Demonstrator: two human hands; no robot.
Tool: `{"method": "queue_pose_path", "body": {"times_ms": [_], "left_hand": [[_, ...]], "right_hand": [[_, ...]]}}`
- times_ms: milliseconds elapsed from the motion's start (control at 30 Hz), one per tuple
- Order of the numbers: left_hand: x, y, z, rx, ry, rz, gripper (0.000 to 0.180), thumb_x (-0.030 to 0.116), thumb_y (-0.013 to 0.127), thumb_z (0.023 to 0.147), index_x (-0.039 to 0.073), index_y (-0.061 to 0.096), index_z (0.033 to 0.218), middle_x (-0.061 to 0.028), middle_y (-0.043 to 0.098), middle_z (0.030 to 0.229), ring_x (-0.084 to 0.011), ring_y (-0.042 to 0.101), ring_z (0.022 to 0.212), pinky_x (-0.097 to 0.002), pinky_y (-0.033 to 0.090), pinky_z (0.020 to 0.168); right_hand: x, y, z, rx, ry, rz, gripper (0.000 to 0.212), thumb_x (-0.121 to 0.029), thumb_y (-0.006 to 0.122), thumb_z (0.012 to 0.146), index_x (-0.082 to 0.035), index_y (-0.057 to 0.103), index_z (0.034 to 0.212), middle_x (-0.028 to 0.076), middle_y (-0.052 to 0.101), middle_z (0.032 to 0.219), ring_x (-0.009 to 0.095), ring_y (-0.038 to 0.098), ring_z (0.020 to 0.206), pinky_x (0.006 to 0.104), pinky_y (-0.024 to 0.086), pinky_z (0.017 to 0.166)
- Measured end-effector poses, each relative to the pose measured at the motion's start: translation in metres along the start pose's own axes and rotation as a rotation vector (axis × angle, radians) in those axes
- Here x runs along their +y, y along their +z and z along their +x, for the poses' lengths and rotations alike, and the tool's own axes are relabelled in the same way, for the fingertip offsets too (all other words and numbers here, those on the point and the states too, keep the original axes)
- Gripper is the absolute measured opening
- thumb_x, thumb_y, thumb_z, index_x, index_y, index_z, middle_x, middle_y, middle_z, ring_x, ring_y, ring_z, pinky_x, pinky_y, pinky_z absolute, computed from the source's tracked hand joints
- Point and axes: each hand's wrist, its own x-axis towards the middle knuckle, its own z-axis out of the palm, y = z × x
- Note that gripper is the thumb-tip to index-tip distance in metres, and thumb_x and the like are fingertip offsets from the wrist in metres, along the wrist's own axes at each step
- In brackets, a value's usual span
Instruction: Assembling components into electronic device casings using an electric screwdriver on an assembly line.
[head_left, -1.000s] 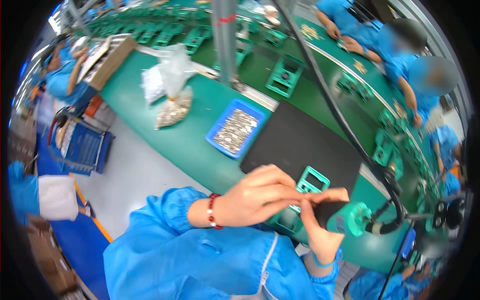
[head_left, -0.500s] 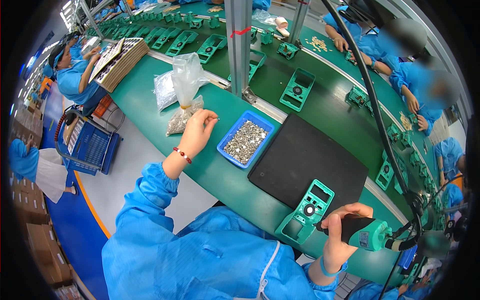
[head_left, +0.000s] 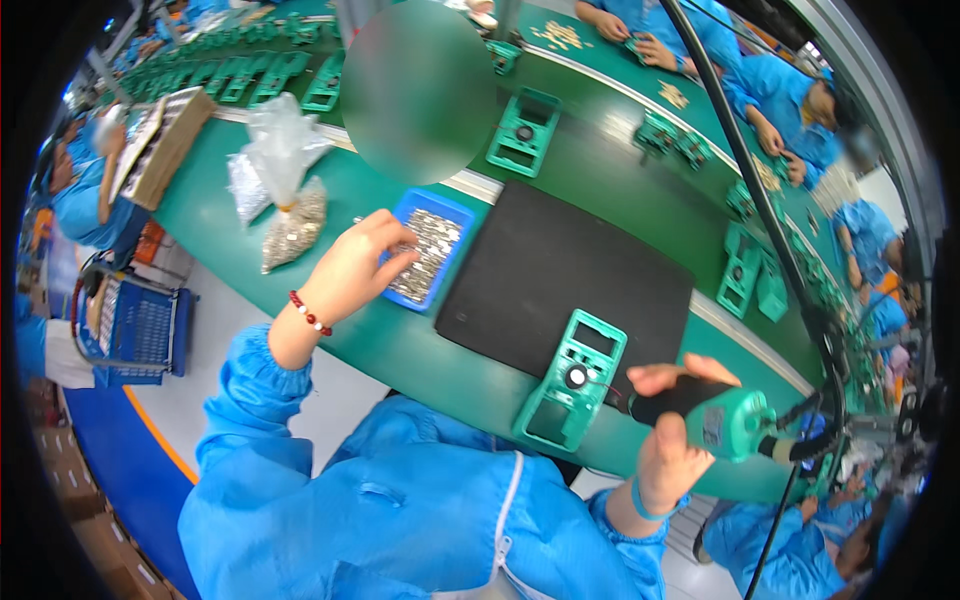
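Green bench [head_left: 400, 350], black mat [head_left: 570, 260]
Left of the mat — blue tray [head_left: 438, 203], bags [head_left: 294, 228]; across the mat's near edge — green frame [head_left: 560, 378].

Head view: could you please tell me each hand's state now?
Left hand: over blue rectangular plastic tray; grip cannot be told.
Right hand: holding green-and-black cylindrical power tool.

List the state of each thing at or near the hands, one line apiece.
Blue tray, open-topped, filled with loose metal parts
Left hand, fingers bent at the tray; grip unclear
Right hand, closed on the power tool
Power tool, held; running or not, cannot tell
Black mat, flat, partly covered
Green casing, lying partly on the mat
Plastic bag, filled, neck tied
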Motion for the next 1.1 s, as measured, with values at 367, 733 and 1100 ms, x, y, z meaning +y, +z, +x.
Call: {"method": "queue_pose_path", "body": {"times_ms": [367,733,1100], "left_hand": [[0.002,0.02,0.01,-0.184,0.017,0.412,0.003,0.008,0.068,0.084,0.005,0.068,0.085,-0.0114,0.062,0.091,-0.0329,0.062,0.091,-0.0446,0.047,0.081],[0.044,0.037,-0.001,0.107,-0.029,-0.037,0.011,0.003,0.074,0.083,0.002,0.065,0.09,-0.0109,0.061,0.083,-0.0258,0.063,0.075,-0.035,0.051,0.068],[0.133,0.122,-0.028,-0.043,0.365,-0.338,0.017,0.005,0.075,0.08,0.003,0.065,0.094,-0.0087,0.063,0.09,-0.0274,0.064,0.084,-0.0369,0.052,0.075]], "right_hand": [[0.002,-0.02,0.0,0.197,-0.049,-0.057,0.048,-0.017,0.077,0.085,-0.001,0.052,0.123,0.01,0.062,0.08,0.013,0.056,0.07,0.0263,0.045,0.063],[0.009,-0.021,-0.003,0.124,-0.003,0.024,0.047,-0.016,0.077,0.085,0.0,0.051,0.121,0.008,0.06,0.078,0.011,0.053,0.068,0.0247,0.043,0.061],[0.015,0.003,-0.008,0.027,0.055,0.119,0.045,-0.038,0.072,0.09,-0.004,0.049,0.107,0.006,0.053,0.064,0.012,0.044,0.051,0.0287,0.037,0.048]]}}
